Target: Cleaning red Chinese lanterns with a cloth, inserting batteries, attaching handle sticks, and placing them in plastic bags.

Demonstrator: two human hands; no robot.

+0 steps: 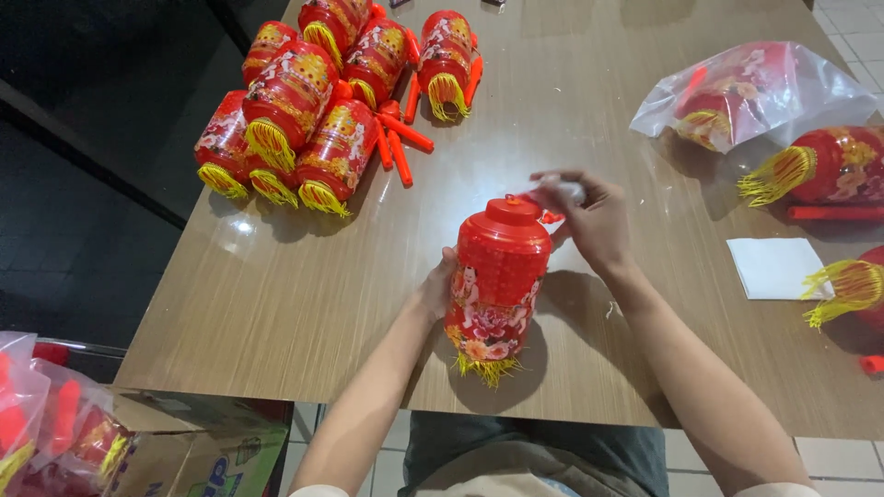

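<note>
A red cylindrical lantern printed with flowers and small figures is held just above a wooden table, near its front edge and roughly at the middle of the view. Its red cap points away from the viewer, and a short yellow fringe hangs from its lower end toward the table edge. The lantern's left side is gripped by the left hand, whose fingers are wrapped behind the body and mostly hidden. Near the cap, the right hand is closed around a small white object pinched at the fingertips; what that object is cannot be told.

At the far left of the table, a pile of matching red lanterns with yellow fringes is laid on its side, with several orange-red sticks scattered among them. At the far right, a clear plastic bag holding another lantern is seen, and beside it lies an unwrapped lantern. A folded white sheet lies flat to the right of the hands, well apart from the held lantern. Below the table's left corner, a cardboard box and more bagged lanterns are visible.
</note>
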